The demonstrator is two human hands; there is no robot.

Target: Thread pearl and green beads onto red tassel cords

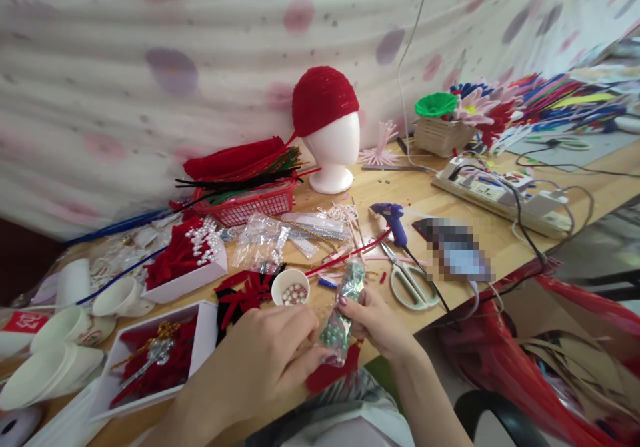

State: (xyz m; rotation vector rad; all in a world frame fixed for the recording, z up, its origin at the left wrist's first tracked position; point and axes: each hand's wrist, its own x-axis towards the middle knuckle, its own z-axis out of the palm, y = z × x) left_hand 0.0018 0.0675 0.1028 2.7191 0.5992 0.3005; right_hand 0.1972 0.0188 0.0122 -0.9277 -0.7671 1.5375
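Observation:
A small clear plastic bag of green beads (336,332) hangs over the table's front edge, between my two hands. My right hand (375,318) grips its middle, thumb on top. At the lower left end of the bag, my left hand (273,350) is closed with its fingertips against the plastic; part of that grip is hidden behind the knuckles. Just beyond my left hand stands a white paper cup (277,287) with pale and reddish beads in it. Red and black fuzzy pieces (245,295) lie to the left of the cup.
A foam head (333,147) wears a red cap (325,100). Nearby are a blue glue gun (393,220), scissors (411,286), a phone (457,250) and a power strip (505,197). White boxes (200,340), paper cups (55,374) and a red basket (245,207) fill the left.

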